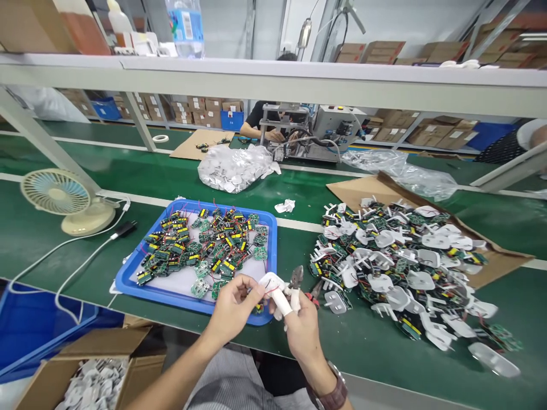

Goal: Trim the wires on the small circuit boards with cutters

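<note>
At the blue tray (171,298), left hand (233,307) pinches at the white casing (272,281); right hand (304,327) clasps it plus pliers (296,277), apparently keeping them handy!

No legible text from where I'm standing. Bottle (191,46) up on the shelf (273,74): blue label (197,27), white patch (187,25) with barcode-like stripes, brand unreadable. White-stickered cartons (205,105) at back left: print too small. White-tagged blue bin (233,123) beside them: can't read it. White-labelled cartons (448,139), back right: same.
</note>
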A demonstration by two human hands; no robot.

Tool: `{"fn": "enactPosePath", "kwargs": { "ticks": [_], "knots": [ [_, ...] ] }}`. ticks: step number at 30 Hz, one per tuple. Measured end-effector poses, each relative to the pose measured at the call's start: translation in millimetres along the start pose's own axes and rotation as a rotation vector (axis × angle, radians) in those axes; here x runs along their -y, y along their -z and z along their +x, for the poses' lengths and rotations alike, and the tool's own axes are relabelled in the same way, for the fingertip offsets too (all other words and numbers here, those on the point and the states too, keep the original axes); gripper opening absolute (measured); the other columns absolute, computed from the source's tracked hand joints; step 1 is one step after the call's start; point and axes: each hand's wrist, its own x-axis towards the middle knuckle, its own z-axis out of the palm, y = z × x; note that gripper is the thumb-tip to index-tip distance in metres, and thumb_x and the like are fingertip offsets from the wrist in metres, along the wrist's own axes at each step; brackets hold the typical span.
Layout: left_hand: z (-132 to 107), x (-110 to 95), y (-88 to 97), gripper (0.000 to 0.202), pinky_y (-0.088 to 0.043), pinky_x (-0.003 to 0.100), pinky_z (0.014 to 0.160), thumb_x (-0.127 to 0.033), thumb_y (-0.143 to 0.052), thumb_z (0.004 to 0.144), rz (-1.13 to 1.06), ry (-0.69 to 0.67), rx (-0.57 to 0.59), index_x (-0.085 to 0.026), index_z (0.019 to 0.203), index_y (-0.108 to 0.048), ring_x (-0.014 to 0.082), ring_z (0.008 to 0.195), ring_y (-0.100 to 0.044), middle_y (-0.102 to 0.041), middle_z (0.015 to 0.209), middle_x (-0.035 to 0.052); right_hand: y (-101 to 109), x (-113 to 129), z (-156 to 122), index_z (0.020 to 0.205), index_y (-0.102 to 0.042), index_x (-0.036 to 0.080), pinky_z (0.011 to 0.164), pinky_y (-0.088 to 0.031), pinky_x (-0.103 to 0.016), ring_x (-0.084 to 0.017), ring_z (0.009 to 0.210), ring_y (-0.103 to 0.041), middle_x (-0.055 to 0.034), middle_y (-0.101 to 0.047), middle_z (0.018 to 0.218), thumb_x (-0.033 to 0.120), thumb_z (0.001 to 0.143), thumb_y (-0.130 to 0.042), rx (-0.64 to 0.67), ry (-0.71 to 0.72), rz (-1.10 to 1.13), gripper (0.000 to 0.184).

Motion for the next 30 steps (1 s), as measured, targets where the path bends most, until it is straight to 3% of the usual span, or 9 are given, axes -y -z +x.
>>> {"fn": "enactPosePath", "kwargs": {
  "ticks": [3,6,10,14,17,20,22,26,30],
  "knots": [
    [4,-5,3.2,0.037,-0.049,0.026,0.068,-0.048,-0.08,0.08,-0.034,0.014,0.015,-0.017,0.094,-0.066,0.0166,0.074,-0.064,-0.071,0.08,0.0024,0,2,0,0.073,-0.063,0.019,0.052,-0.04,-0.025,-0.013,0.053,-0.048,-0.0012,-0.064,0.063,0.045,0.086,-0.063,0.039,0.01,-0.001,0.029],
    [6,-6,4.5,0.032,-0.048,0.025,0.069,-0.046,-0.077,0.084,0.001,-0.021,0.051,-0.016,0.087,-0.07,0.0149,0.072,-0.061,-0.069,0.078,0.0023,-2,0,1,0.075,-0.063,0.019,0.052,-0.039,-0.025,-0.013,0.053,-0.047,0.0009,-0.06,0.059,0.048,0.087,-0.064,0.069,-0.003,0.011,0.032],
    [6,-6,7.2,0.032,-0.05,0.025,0.071,-0.047,-0.069,0.09,-0.014,-0.083,-0.037,-0.017,0.083,-0.07,0.0159,0.075,-0.063,-0.07,0.079,0.0024,1,0,1,0.093,-0.068,0.018,0.05,-0.038,-0.025,-0.013,0.052,-0.043,0.0039,-0.053,0.057,0.059,0.087,-0.066,0.147,-0.096,-0.008,0.042],
    [8,-7,17.5,0.029,-0.052,0.025,0.074,-0.045,-0.068,0.092,0.039,-0.091,0.006,-0.017,0.086,-0.072,0.0169,0.082,-0.066,-0.073,0.094,0.0053,20,-1,0,0.111,-0.067,0.017,0.05,-0.042,-0.026,-0.013,0.053,-0.048,0.0012,-0.059,0.065,0.068,0.088,-0.063,0.177,-0.101,-0.07,0.056],
    [11,-10,27.8,0.028,-0.052,0.026,0.078,-0.043,-0.063,0.095,0.124,-0.087,0.11,-0.017,0.093,-0.075,0.0183,0.089,-0.067,-0.073,0.108,0.0075,40,0,2,0.12,-0.066,0.018,0.056,-0.049,-0.028,-0.016,0.062,-0.057,-0.0046,-0.067,0.081,0.059,0.096,-0.057,0.173,0.148,-0.301,0.048],
    [16,-12,34.7,0.029,-0.05,0.027,0.076,-0.039,-0.056,0.099,0.268,-0.069,0.251,-0.018,0.099,-0.075,0.0177,0.083,-0.065,-0.073,0.097,0.0059,60,4,4,0.124,-0.066,0.019,0.07,-0.052,-0.034,-0.022,0.08,-0.062,-0.0086,-0.07,0.094,0.04,0.1,-0.057,0.188,0.535,-0.702,0.033],
    [19,-14,35.8,0.028,-0.049,0.027,0.078,-0.036,-0.054,0.1,0.357,-0.087,0.341,-0.018,0.1,-0.076,0.0179,0.084,-0.065,-0.074,0.096,0.0054,70,9,6,0.116,-0.07,0.018,0.075,-0.051,-0.038,-0.026,0.089,-0.061,-0.0104,-0.071,0.096,0.029,0.098,-0.059,0.194,0.727,-0.984,0.023],
    [22,-14,32.1,0.028,-0.048,0.026,0.072,-0.033,-0.054,0.099,0.398,-0.091,0.418,-0.018,0.116,-0.071,0.0163,0.078,-0.064,-0.074,0.097,0.0048,79,22,7,0.093,-0.073,0.019,0.079,-0.045,-0.039,-0.028,0.092,-0.058,-0.0095,-0.072,0.096,0.015,0.084,-0.069,0.159,0.864,-1.328,0.011],
    [20,-14,28.1,0.025,-0.048,0.025,0.069,-0.036,-0.055,0.099,0.385,-0.046,0.412,-0.018,0.109,-0.069,0.0159,0.077,-0.064,-0.073,0.092,0.0031,83,37,7,0.097,-0.074,0.019,0.075,-0.041,-0.038,-0.026,0.089,-0.056,-0.0074,-0.073,0.099,0.011,0.078,-0.075,0.205,0.903,-1.476,0.021]
  ]
}}
